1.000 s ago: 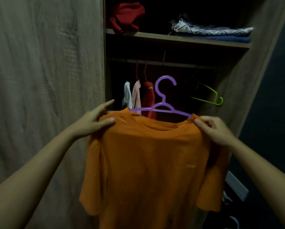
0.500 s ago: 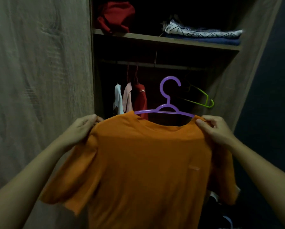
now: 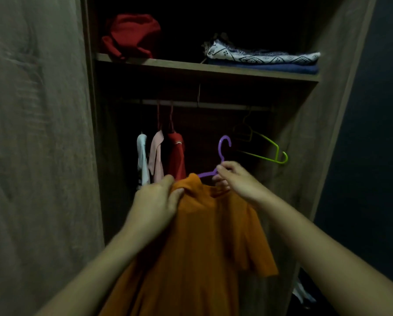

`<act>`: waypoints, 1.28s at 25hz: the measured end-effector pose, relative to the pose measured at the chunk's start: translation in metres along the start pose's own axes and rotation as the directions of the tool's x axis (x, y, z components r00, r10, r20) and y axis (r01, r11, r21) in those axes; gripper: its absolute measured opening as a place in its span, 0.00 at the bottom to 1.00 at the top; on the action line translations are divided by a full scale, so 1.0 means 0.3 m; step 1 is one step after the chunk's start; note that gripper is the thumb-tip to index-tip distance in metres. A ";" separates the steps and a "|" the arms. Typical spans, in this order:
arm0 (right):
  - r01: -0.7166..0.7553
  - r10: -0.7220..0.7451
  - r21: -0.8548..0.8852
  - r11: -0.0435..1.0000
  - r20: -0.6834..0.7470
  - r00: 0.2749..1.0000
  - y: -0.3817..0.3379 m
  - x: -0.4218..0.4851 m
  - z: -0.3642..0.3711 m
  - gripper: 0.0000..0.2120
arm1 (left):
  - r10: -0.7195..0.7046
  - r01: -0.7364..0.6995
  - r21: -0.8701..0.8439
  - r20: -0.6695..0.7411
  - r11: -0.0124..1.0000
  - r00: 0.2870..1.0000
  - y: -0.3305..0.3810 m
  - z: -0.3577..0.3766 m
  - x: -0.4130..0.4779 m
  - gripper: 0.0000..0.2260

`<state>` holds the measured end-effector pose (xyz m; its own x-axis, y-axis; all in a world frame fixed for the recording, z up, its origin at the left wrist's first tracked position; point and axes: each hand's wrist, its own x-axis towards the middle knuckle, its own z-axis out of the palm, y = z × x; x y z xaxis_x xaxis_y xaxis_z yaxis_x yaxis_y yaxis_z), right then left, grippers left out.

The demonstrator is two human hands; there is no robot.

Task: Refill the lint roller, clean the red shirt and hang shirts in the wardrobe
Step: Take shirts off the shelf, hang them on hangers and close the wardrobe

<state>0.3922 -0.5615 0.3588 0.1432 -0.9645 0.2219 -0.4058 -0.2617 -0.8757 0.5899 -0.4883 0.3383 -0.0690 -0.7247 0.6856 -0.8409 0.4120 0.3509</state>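
An orange shirt [image 3: 197, 242] hangs on a purple hanger [image 3: 223, 147] in front of the open wardrobe. My left hand [image 3: 155, 201] pinches the shirt's left shoulder. My right hand [image 3: 235, 179] grips the hanger at its neck, with the hook standing free above my fingers. The shirt is turned edge-on toward the wardrobe, below the hanging rail [image 3: 213, 104]. On the rail's left hang a red shirt [image 3: 177, 156], a pink garment [image 3: 156, 156] and a white garment [image 3: 142, 160].
A green hanger [image 3: 268, 153] hangs empty at the rail's right. The shelf [image 3: 191, 66] above holds a red bundle [image 3: 131, 35] and folded patterned and blue cloths [image 3: 261, 60]. A wooden door panel [image 3: 36, 133] stands at the left, another side panel [image 3: 323, 133] at the right.
Both hands moved inward and forward toward the wardrobe. The right hand shifted from the shirt's shoulder to the hanger's neck. The shirt turned from flat-on to edge-on.
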 end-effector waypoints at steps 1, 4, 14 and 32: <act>-0.103 0.090 0.142 0.984 0.092 0.992 -0.009 0.024 0.020 0.10 | -0.007 0.007 0.042 -0.003 0.999 1.000 0.025 0.058 0.014 0.09; -0.192 0.181 0.267 0.944 0.066 0.981 0.007 0.119 0.025 0.11 | -0.031 0.030 0.081 0.021 0.996 0.999 0.075 0.199 0.061 0.09; -0.062 0.089 0.279 0.958 -0.085 0.992 0.001 0.414 -0.062 0.25 | -0.506 0.480 -0.261 -0.039 0.838 0.862 -0.093 0.312 0.519 0.29; -0.022 0.023 0.060 0.998 -0.027 0.999 -0.080 0.783 -0.077 0.14 | -0.468 0.519 -0.277 0.232 0.809 0.853 -0.060 0.385 0.620 0.35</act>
<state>0.4148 -0.7826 0.4416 0.1089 -0.9710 0.2129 -0.3543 -0.2380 -0.9043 0.5302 -0.6942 0.3859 0.2103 -0.9388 0.2728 -0.5672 0.1101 0.8162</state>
